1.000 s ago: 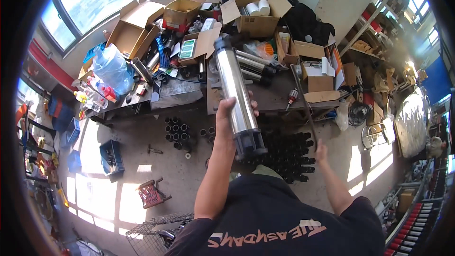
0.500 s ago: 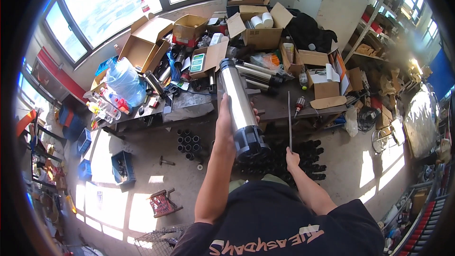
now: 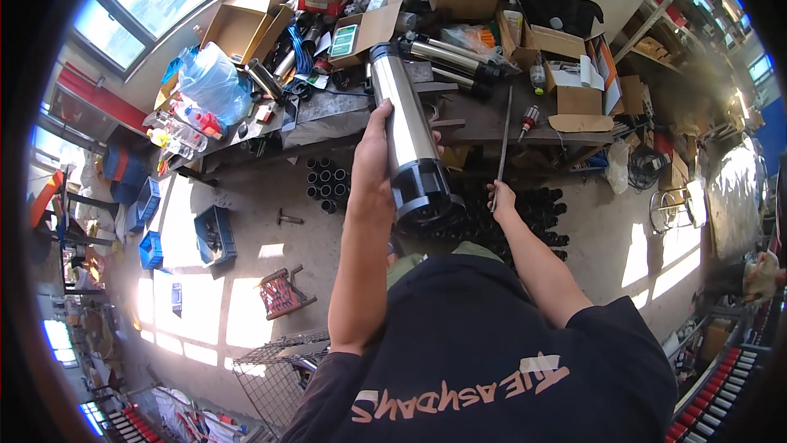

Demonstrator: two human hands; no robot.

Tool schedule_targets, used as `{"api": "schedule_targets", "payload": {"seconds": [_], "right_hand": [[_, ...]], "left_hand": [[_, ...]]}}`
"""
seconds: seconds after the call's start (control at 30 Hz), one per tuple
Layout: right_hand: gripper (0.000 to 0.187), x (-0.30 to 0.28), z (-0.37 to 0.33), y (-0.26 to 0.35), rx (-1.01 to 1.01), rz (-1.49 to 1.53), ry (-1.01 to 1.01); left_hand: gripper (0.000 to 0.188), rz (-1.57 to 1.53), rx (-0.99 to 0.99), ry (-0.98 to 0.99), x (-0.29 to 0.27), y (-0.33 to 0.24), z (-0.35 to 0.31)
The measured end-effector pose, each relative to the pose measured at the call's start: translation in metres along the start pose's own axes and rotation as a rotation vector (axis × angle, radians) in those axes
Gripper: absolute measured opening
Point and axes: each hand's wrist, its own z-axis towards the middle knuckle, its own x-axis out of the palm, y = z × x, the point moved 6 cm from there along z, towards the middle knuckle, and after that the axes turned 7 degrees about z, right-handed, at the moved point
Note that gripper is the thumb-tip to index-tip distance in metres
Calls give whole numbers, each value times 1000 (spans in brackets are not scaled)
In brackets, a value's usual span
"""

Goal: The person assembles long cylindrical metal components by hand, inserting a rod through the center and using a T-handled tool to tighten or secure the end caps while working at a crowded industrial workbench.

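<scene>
The left hand [image 3: 375,156] is grasping a tilted, black-ended silver cylinder [image 3: 407,119] near the counter [image 3: 482,113], while the right hand [image 3: 502,197] is clasping a thin rod [image 3: 505,138] to the cylinder's right

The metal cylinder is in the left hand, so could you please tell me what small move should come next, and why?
I would probably have the right hand bring the thin rod toward the black end piece of the metal cylinder. The left hand holds the metal cylinder with that end nearest the body, while the thin rod is apart from it.
</scene>
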Motion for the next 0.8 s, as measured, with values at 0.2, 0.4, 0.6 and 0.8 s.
{"api": "schedule_targets", "payload": {"seconds": [0.2, 0.4, 0.6, 0.8], "right_hand": [[15, -20, -17, -16, 72, -39, -49], [16, -52, -15, -12, 44, -76, -85], [18, -68, -17, -22, 75, -93, -93], [29, -62, -19, -21, 118, -48, -111]], "left_hand": [[63, -446, 126, 246, -47, 38, 21], [62, -388, 15, 95, -59, 65, 31], [70, -277, 47, 15, -44, 46, 20], [71, -311, 77, 118, -32, 32, 30]]}}
